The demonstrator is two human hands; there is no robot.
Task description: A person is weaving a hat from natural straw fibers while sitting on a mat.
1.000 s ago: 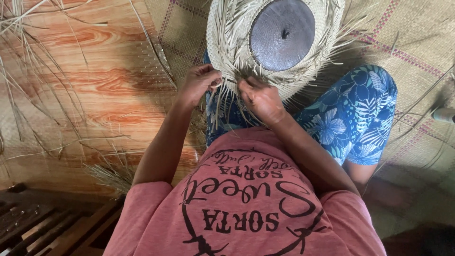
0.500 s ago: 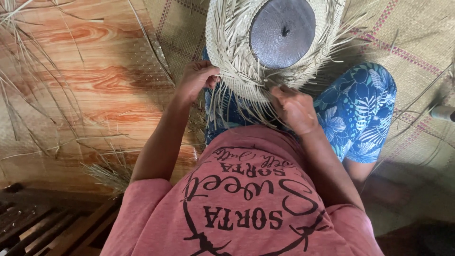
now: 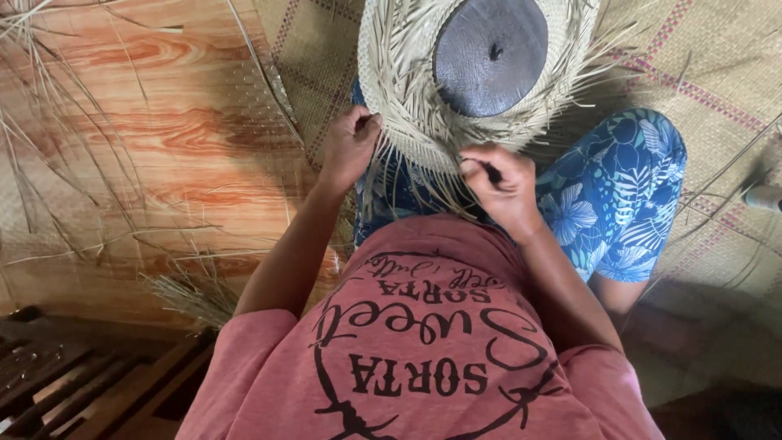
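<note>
1. Far left there's loose dry straw strands (image 3: 49,138) scattered over the wood-grain floor (image 3: 163,163), with a small bundle of straw (image 3: 191,293) near the person's elbow.
2. Left hand (image 3: 350,147) is closed on the edge of the half-woven straw hat (image 3: 399,90), pinching the brim.
3. The hat sits on the lap, over a dark round block (image 3: 489,53), loose ends sticking out all around.
4. Right hand (image 3: 501,183) is clenched on strands at the near brim, fingers curled tight.
5. Right side: blue floral trousers (image 3: 627,187) and a woven mat (image 3: 717,73) underneath.
</note>
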